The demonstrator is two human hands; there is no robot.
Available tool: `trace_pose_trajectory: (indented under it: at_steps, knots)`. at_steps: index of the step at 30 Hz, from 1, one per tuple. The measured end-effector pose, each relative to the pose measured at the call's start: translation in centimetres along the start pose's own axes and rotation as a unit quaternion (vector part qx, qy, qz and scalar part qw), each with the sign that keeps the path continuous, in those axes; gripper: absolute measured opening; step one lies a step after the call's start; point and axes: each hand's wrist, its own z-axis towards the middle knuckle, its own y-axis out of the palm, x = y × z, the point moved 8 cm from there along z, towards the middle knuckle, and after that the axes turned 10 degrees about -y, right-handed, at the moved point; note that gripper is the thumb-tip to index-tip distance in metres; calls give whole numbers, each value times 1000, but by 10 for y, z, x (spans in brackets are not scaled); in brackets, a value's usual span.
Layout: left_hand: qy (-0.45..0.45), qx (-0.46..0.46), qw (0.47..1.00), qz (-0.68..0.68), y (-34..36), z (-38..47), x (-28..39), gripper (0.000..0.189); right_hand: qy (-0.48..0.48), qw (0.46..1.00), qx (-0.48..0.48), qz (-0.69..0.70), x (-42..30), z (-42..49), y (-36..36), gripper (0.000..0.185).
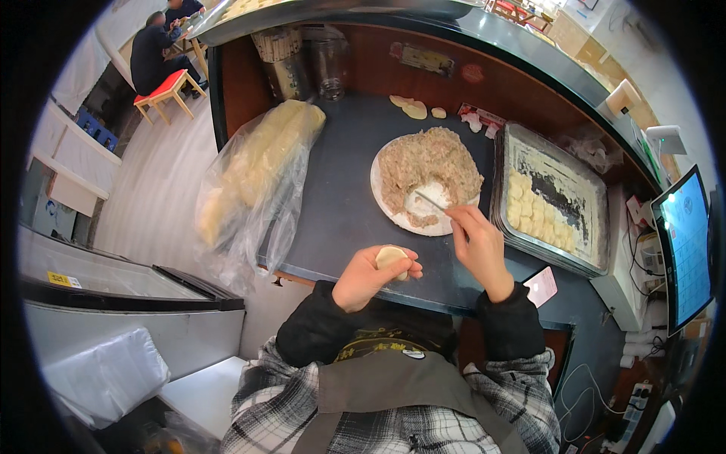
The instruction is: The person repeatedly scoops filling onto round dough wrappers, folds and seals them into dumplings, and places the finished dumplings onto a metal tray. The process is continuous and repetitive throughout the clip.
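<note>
My left hand [377, 273] holds a round dough wrapper [391, 257] near the counter's front edge. In my right hand [479, 244] is a thin metal spatula or stick [432, 201], its tip over the bare middle of a white plate [385, 218]. Minced meat filling [434, 150] is heaped around that bare patch. To the right, a metal tray [595, 221] dusted with flour bears rows of filled dough pieces [536, 213]. A few loose dough wrappers [416, 109] lie beyond the plate. At the left, a clear plastic bag [266, 164] holds long yellowish dough wrappers in stacks.
A pink phone [541, 286] lies right of my right wrist. A monitor [685, 249] stands at the far right. Behind the bag are a metal container of sticks [283, 65] and a clear jar [330, 71]. A person [153, 57] sits on a red stool [167, 85] at the upper left.
</note>
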Motion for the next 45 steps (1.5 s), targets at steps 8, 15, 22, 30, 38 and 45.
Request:
trace_pose_trajectory:
  at_steps: [8, 15, 22, 30, 38, 45]
  knots:
    - [278, 275, 884, 257, -24, -28, 53, 14, 38, 986, -128, 103, 6, -15, 8, 11]
    - [61, 157, 985, 24, -20, -6, 13, 21, 35, 998, -53, 6, -11, -25, -5, 11]
    - [7, -3, 994, -107, -15, 10, -2, 24, 104, 988, 27, 109, -1, -47, -5, 17]
    - [-33, 43, 997, -54, -13, 18, -10, 17, 72, 997, -1, -7, 4, -41, -8, 15]
    - [11, 15, 1000, 7, -9, 22, -4, 24, 70, 995, -67, 11, 5, -39, 4, 13]
    - [-50, 2, 999, -13, -13, 22, -11, 27, 92, 995, -2, 42, 12, -36, -13, 10]
